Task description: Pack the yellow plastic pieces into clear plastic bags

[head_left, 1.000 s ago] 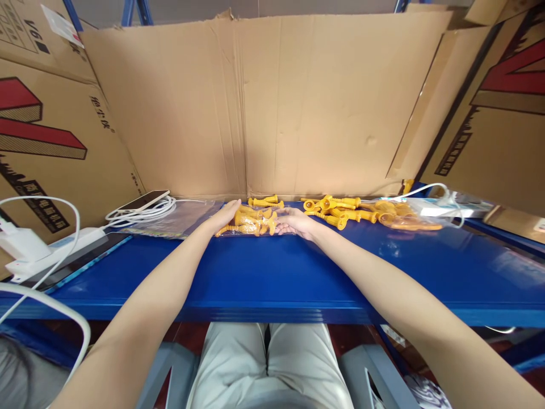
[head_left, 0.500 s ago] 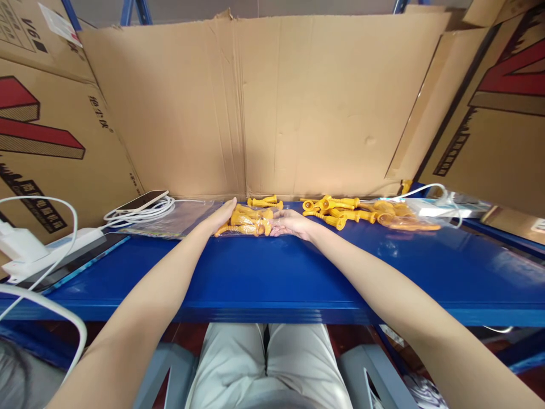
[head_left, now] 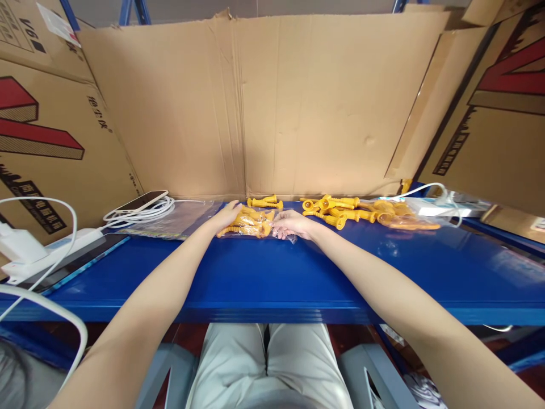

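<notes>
A clear plastic bag holding several yellow ribbed plastic handles lies on the blue shelf between my hands. My left hand is closed over the bag's left end, its fingertips partly hidden behind the handles. At the opposite end, my right hand pinches the loose clear film, and a crumpled edge sticks out below its fingers. Two or so loose yellow handles lie just behind the bag. To the right of my right hand is a pile of similar loose yellow handles.
Another clear bag with yellow-orange pieces lies farther right. On the left are flat plastic bags, a phone on a coiled white cable, a power strip and a dark tablet. Cardboard walls the back.
My left hand has lowered from raised fingers onto the bag. My right fingers have curled in on the bag's right end, where loose film now shows.
</notes>
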Tool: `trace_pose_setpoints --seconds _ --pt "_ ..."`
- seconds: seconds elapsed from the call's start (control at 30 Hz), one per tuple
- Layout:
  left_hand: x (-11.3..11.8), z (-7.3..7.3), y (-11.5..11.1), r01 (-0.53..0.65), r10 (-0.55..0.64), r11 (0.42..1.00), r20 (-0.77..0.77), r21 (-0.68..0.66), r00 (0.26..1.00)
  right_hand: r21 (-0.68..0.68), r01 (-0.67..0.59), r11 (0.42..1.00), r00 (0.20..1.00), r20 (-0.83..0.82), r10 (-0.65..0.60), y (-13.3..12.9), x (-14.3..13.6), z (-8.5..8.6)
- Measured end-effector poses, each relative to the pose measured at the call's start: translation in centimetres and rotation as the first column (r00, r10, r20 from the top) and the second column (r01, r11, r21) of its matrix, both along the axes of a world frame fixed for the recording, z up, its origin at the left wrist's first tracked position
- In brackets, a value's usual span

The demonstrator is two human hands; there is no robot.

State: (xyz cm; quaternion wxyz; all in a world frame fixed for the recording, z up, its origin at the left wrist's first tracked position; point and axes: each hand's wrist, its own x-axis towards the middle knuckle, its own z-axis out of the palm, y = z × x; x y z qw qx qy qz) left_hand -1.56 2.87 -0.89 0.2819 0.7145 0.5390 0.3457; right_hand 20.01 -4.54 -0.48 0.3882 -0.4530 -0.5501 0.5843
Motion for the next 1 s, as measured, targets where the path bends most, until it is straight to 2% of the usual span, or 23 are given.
trace_pose_setpoints --seconds 0.1,0.33,0.43,0.53,0.67,0.77,0.87,1.0 --pt "0.0 -0.1 0.1 -0.015 0.021 0.998 -0.086 0.065 0.996 0.027 -0.018 0.999 0.996 0.093 0.016 -0.2 0.1 0.1" --pt "0.3 -0.2 -0.2 -0.022 0.051 0.990 -0.208 0.137 0.977 0.012 0.061 0.998 0.997 0.047 -0.062 -0.3 0.0 0.3" --pt "0.3 -0.2 -0.1 -0.007 0.051 0.986 -0.259 0.169 0.965 0.001 0.050 0.999 0.997 0.059 -0.050 -0.5 -0.1 0.3" --pt "0.1 -0.3 0.2 0.008 0.047 0.986 -0.314 0.169 0.948 0.007 0.053 0.999 0.998 0.045 -0.054 -0.5 -0.1 0.4" --pt "-0.2 -0.2 0.2 0.051 0.010 0.989 -0.409 0.139 0.912 0.018 0.132 0.991 0.991 -0.021 -0.132 -0.3 0.1 0.9" --pt "-0.3 -0.1 0.0 0.032 0.037 0.987 -0.422 0.154 0.906 0.027 0.096 0.995 0.994 -0.046 -0.095 -0.3 0.2 1.4" --pt "-0.1 0.2 -0.5 0.001 0.068 0.988 -0.440 0.154 0.895 0.099 0.060 0.993 0.998 0.028 -0.063 -0.6 0.2 1.5" --pt "0.2 1.0 -1.2 -0.026 0.081 0.993 -0.503 0.114 0.861 0.267 0.072 0.961 0.969 0.209 -0.131 -0.8 0.2 1.2"
